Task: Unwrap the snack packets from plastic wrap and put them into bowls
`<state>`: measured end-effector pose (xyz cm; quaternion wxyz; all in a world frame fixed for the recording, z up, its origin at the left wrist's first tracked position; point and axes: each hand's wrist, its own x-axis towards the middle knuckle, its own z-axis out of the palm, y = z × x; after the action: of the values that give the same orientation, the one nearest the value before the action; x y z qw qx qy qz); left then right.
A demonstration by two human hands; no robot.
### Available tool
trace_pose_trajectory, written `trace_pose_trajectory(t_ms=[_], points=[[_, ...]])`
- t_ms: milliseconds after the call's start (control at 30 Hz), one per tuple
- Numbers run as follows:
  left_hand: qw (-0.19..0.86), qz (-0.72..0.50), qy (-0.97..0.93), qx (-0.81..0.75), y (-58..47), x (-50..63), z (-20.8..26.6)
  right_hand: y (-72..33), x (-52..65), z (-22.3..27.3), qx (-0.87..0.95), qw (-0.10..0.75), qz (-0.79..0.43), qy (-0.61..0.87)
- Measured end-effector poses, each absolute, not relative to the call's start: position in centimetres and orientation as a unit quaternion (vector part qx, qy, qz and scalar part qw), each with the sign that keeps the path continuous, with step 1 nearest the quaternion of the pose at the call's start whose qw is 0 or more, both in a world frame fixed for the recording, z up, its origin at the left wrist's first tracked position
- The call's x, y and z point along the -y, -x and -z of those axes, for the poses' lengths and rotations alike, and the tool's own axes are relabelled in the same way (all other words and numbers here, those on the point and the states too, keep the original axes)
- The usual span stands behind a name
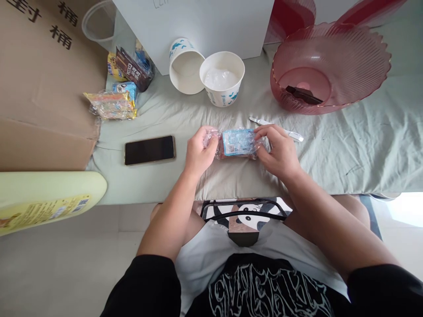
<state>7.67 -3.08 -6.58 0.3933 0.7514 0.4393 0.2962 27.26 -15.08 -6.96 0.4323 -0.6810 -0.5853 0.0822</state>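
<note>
A small snack packet (238, 142) in crinkly clear wrap is held at the centre of the frame, just above the cloth-covered bench (346, 145). It is judged light, soft and slippery, best gripped at its crimped ends. The left hand (199, 152) is pinched on the left end, the right hand (279, 149) on the right end; both forearms are angled inward, wrists raised.

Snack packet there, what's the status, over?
Left hand and right hand grip opposite ends of the clear-wrapped snack packet, over the cloth-covered table. Phone left, white utensil behind the right hand; neither obstructing.
</note>
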Motion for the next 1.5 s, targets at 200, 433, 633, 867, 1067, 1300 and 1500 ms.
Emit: trace_pose_trajectory(t_ms=[200, 433, 633, 867, 1067, 1300, 1500], points=[[0.348, -0.35, -0.728, -0.475, -7.4, 2.8, 6.0, -27.7, 15.3, 6.8, 0.539, 0.456, -0.047, 0.707], [0.385, -0.353, -0.692, -0.498, -6.6, 1.4, 7.5, -28.4, 15.3, 6.7, 0.497, 0.447, 0.013, 0.744], [0.303, -0.381, -0.71, -0.508, -5.8, 1.1, 7.8, -28.5, 15.7, 6.0, 0.484, 0.481, 0.024, 0.73], [0.218, -0.382, -0.774, -0.456, -6.1, 0.7, 7.6, -27.7, 15.3, 6.6, 0.606, 0.396, -0.004, 0.689], [0.253, -0.339, -0.762, -0.49, -6.6, -1.1, 8.6, -28.4, 15.0, 6.7, 0.549, 0.417, -0.002, 0.725], [0.222, -0.268, -0.819, -0.456, -5.8, -0.5, 8.2, -28.1, 15.6, 5.1, 0.536, 0.461, -0.006, 0.707], [0.246, -0.303, -0.813, -0.431, -5.5, 0.0, 8.0, -28.0, 16.1, 4.9, 0.558, 0.482, -0.078, 0.671]])
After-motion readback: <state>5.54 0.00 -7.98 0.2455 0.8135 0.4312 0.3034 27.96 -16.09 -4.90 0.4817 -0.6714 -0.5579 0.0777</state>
